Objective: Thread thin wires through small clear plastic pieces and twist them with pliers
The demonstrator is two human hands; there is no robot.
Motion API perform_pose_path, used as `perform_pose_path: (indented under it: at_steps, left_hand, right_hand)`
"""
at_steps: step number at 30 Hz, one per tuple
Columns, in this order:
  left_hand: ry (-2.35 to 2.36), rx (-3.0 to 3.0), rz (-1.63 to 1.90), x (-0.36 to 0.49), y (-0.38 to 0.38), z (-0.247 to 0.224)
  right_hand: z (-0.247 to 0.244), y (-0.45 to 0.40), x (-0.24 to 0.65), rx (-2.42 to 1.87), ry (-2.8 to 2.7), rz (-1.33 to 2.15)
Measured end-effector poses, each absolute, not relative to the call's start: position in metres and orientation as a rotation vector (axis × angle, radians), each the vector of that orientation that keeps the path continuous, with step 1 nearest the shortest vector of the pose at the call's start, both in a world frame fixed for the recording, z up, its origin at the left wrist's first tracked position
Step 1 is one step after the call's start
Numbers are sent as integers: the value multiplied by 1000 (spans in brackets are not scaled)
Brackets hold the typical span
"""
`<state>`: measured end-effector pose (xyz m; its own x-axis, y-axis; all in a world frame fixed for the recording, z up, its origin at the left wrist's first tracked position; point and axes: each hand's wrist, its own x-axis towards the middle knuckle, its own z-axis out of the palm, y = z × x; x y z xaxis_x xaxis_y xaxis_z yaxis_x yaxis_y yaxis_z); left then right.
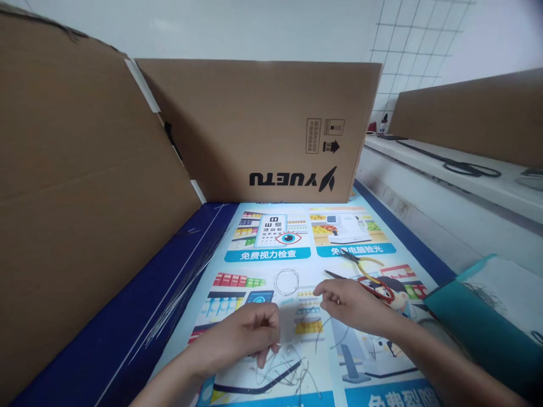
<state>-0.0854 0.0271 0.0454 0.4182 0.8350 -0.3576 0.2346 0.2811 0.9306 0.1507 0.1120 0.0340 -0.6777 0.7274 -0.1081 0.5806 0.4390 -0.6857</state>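
Observation:
My left hand [253, 332] hovers low over the printed mat with its fingers curled together; anything between them is too small or hidden to make out. Below it lies a loose tangle of thin wire [299, 377]. Up and to the right is my right hand [345, 301], its thumb and fingers closed, and no held thing can be made out there either. A round wire ring [287, 282] rests on the mat beyond both hands. Past my right hand lie pliers with yellow handles [363, 263] and red-handled scissors [379, 289], partly covered by that hand.
A tall cardboard box panel [212, 130] stands at the back, and another cardboard sheet [76, 198] walls the left. Long straight wires [182, 294] lie along the mat's left edge. A teal box [479, 322] with fine wire is at right, below a ledge [432, 161].

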Motion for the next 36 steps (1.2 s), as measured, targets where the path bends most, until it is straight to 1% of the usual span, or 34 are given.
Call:
perform_pose_path:
  at_steps: [2, 4, 7, 12, 18, 24, 29, 33, 36]
  left_hand:
    - [1127, 1353, 450, -90, 26, 49]
    - [1155, 1457, 353, -92, 25, 49]
    - [1259, 1694, 253, -94, 24, 45]
    - [1404, 1998, 230, -95, 23, 28]
    - [1403, 2066, 267, -95, 21, 16]
    - [1255, 1959, 146, -104, 27, 34]
    - [1491, 1848, 253, -132, 38, 48]
    - [1702, 1836, 230, -157, 46, 39]
    - [1727, 1826, 182, -170, 50, 32]
  right_hand:
    - [34, 111, 151, -1151, -2636, 855]
    - [32, 109, 150, -1105, -2741, 739]
    - [25, 105, 147, -1035, -2828, 659]
    - [17, 101, 139, -1078, -2871, 578]
    - [15, 93, 126, -1040, -2919, 568]
    - [21, 91, 126, -758, -2974, 795]
    - [26, 101, 131, -804, -2960, 831]
    - [24, 112, 137, -892, -2974, 816]
    - [22, 118, 143, -880, -2997, 853]
